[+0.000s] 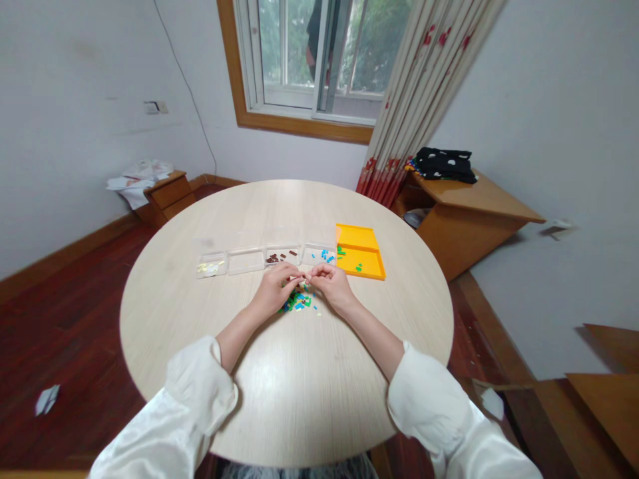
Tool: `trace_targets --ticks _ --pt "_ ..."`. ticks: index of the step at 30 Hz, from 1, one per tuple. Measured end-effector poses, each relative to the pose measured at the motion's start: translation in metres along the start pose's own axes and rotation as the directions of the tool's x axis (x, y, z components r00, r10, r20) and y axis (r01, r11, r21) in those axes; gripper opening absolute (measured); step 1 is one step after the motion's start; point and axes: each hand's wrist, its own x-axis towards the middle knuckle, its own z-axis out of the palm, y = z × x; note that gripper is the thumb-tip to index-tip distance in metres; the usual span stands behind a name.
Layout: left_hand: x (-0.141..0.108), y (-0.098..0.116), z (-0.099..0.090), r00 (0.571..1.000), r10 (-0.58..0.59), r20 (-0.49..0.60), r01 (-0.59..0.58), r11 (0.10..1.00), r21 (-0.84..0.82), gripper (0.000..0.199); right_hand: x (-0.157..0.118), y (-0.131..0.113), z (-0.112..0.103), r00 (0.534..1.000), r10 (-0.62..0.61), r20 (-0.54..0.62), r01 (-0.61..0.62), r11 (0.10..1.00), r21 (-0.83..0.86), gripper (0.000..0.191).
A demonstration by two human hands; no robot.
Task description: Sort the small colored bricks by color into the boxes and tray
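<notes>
My left hand (277, 289) and my right hand (332, 285) meet fingertip to fingertip over a mixed pile of small building bricks (299, 301) in green, blue, brown and pale yellow. Both hands are closed in a pinch; what sits between the fingertips is too small to make out. Behind them stands a row of lidded boxes. A clear box (266, 267) has brown bricks (282, 256), and another clear box (303, 263) has blue bricks (327, 255). Green bricks (359, 267) lie in the open yellow box (383, 269).
Farther left are a clear box (244, 270) and a clear box with pale yellow bricks (212, 267). All stand on a round pale table (279, 399). Wooden cabinets flank it: one with papers (142, 176), one with folded black cloth (444, 164). A curtain (424, 73) hangs by the window.
</notes>
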Motion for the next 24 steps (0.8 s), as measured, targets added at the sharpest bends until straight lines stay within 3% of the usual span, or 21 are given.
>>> trace_targets --ticks 9,12,15,17,20,24 --pt "0.001 -0.001 0.0 0.999 -0.033 -0.019 0.033 0.999 0.002 0.011 0.002 0.007 0.002 0.999 0.012 -0.038 -0.012 1.0 0.02 0.03" --pt "0.003 -0.007 -0.007 0.992 -0.079 -0.099 0.085 0.995 0.052 0.009 0.004 0.009 0.0 0.998 0.0 -0.057 -0.001 1.0 -0.013 0.028" --pt "0.006 -0.018 -0.018 0.971 -0.141 -0.191 0.17 0.974 0.147 0.009 0.005 0.01 -0.004 0.996 -0.076 -0.057 0.066 0.986 -0.152 0.021" --pt "0.007 -0.026 -0.024 0.956 -0.164 -0.244 0.219 0.952 0.216 0.009 0.005 0.01 -0.006 0.986 -0.168 -0.021 0.154 0.942 -0.298 0.013" --pt "0.008 -0.037 -0.028 0.94 -0.177 -0.292 0.264 0.919 0.293 0.009 0.002 0.009 -0.01 0.952 -0.296 0.081 0.294 0.802 -0.52 0.011" --pt "0.007 -0.045 -0.026 0.941 -0.184 -0.283 0.274 0.905 0.324 0.008 0.002 0.007 -0.015 0.924 -0.325 0.2 0.368 0.622 -0.691 0.017"
